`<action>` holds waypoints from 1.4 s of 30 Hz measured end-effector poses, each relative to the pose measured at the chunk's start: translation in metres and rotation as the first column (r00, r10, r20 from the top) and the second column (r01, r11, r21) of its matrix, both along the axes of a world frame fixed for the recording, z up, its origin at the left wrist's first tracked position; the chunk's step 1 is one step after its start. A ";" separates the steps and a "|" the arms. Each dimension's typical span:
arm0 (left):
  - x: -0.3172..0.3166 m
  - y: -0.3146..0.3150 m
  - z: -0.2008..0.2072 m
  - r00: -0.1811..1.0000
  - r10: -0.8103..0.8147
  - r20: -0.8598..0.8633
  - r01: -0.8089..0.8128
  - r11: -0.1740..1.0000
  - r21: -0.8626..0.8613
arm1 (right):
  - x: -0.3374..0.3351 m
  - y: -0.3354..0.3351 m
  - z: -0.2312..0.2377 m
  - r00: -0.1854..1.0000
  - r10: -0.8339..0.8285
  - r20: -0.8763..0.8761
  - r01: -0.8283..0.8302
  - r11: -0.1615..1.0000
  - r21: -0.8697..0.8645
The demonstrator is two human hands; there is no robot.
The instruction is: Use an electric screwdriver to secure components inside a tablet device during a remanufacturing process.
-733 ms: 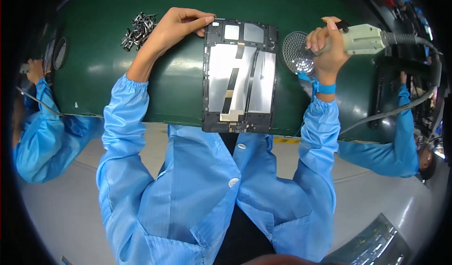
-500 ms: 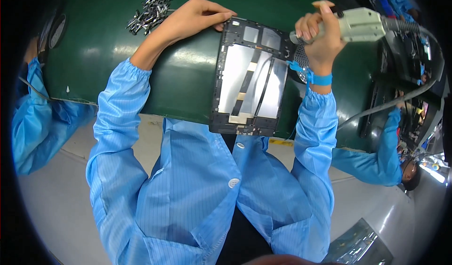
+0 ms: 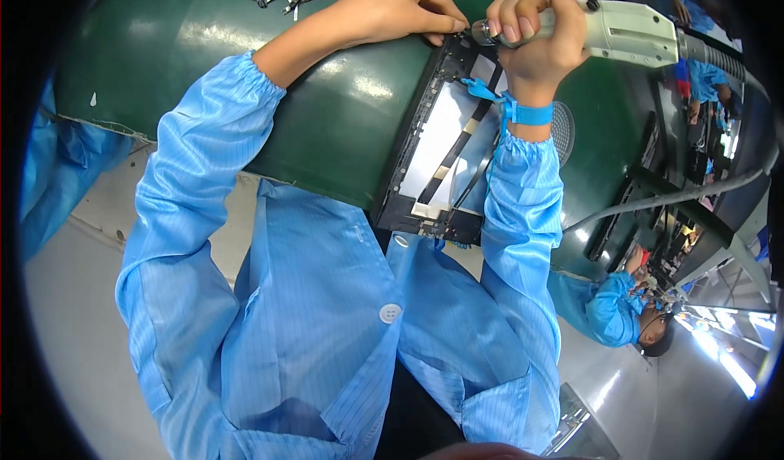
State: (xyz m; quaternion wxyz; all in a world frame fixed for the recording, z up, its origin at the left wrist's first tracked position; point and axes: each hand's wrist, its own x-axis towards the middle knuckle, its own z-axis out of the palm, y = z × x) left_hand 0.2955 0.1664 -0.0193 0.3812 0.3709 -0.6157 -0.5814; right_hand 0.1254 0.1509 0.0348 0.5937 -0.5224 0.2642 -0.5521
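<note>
Pinching its far corner, left fingers (image 3: 441, 24) hold the tablet (image 3: 441, 133) (right fingers (image 3: 517, 15) grip a tool (image 3: 633, 35)).

Right fingers (image 3: 512, 17) around pale tool (image 3: 629, 32), left fingers (image 3: 442, 22) at dark-framed panel (image 3: 439, 133).

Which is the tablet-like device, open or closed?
Open: the device shows bare silver panels and a dark strip, uncovered.

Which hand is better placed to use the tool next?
Probably the right hand: it holds the tool, its tip near the top corner of the tablet. The left hand is at that corner too, but shows no tool.
</note>
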 end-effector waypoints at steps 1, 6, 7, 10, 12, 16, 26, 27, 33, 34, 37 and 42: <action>0.001 0.000 -0.001 1.000 -0.010 -0.013 0.010 0.999 -0.050 | 0.000 0.000 -0.001 1.000 -0.004 -0.005 0.003 1.000 -0.031; 0.004 0.003 -0.003 0.999 0.015 -0.038 -0.015 1.000 0.003 | 0.004 0.001 -0.005 1.000 0.000 -0.030 -0.003 0.995 -0.102; 0.005 0.002 -0.003 0.999 0.006 -0.038 -0.006 1.000 -0.009 | 0.007 -0.001 -0.010 0.999 -0.003 -0.034 0.000 0.995 -0.098; 0.006 0.001 -0.002 1.000 0.002 -0.028 -0.002 1.000 -0.012 | 0.016 -0.004 -0.021 0.641 0.202 0.741 -0.340 0.940 0.037; 0.007 0.003 0.000 1.000 0.011 -0.016 -0.011 1.000 0.000 | 0.019 -0.002 -0.021 0.585 0.184 0.790 -0.380 0.922 0.066; 0.007 0.003 -0.003 1.000 0.021 0.002 -0.021 1.000 0.005 | 0.020 -0.002 -0.023 0.593 0.184 0.784 -0.378 0.923 0.069; 0.005 0.003 0.002 0.999 0.020 0.043 -0.019 1.000 -0.014 | 0.006 -0.001 -0.010 0.998 -0.002 -0.058 -0.005 0.992 -0.127; 0.004 0.001 0.004 0.999 0.012 0.038 -0.011 1.000 -0.017 | 0.006 -0.001 -0.008 0.997 -0.006 -0.079 -0.005 0.990 -0.140; 0.007 0.006 -0.001 0.999 0.012 0.030 -0.012 1.000 -0.009 | 0.014 0.001 -0.008 0.985 0.063 -0.161 -0.076 0.994 -0.077; 0.006 0.005 -0.002 1.000 0.001 0.009 -0.001 1.000 -0.015 | 0.015 -0.001 -0.013 0.985 0.058 -0.163 -0.071 0.994 -0.078; 0.005 0.004 -0.002 1.000 -0.009 -0.002 0.009 1.000 -0.029 | 0.018 -0.002 -0.018 0.736 0.228 0.637 -0.398 0.907 0.135; 0.003 0.006 0.000 1.000 -0.001 0.004 0.001 1.000 0.002 | 0.009 -0.002 -0.011 0.990 0.078 -0.120 -0.082 0.996 -0.031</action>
